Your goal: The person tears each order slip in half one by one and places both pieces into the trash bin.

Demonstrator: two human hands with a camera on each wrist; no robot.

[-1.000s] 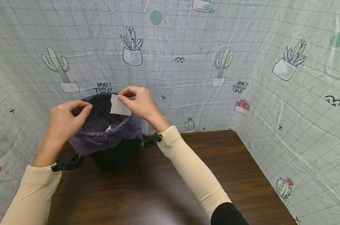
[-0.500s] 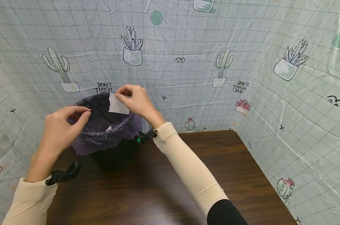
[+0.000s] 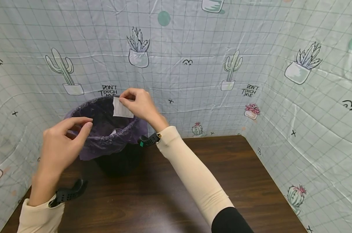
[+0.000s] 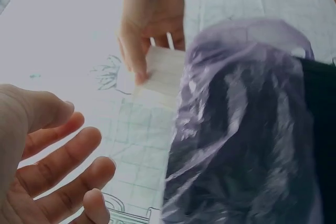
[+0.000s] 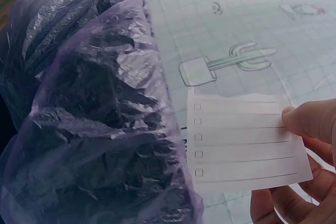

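My right hand (image 3: 139, 102) pinches a torn piece of lined paper (image 3: 122, 108) between thumb and fingers, over the far right part of the trash bin's opening. In the right wrist view the paper (image 5: 244, 142) shows ruled lines with small checkboxes along one side. A purple bag (image 3: 109, 147) lines the dark trash bin (image 3: 120, 165) and folds over its rim. My left hand (image 3: 60, 142) is at the near left of the rim; the left wrist view shows its fingers (image 4: 68, 150) loosely bent, with nothing between them, apart from the bag.
The bin stands on a dark wooden table (image 3: 176, 181), near its back left. Behind and beside the table hangs a grid-patterned cloth (image 3: 181, 42) printed with cacti. A small pale scrap (image 3: 115, 131) shows inside the bin. Both wrists wear black straps (image 3: 151, 139).
My left hand has drawn back towards me and slightly left, away from the bin's opening. The right hand has shifted slightly left, still pinching the paper.
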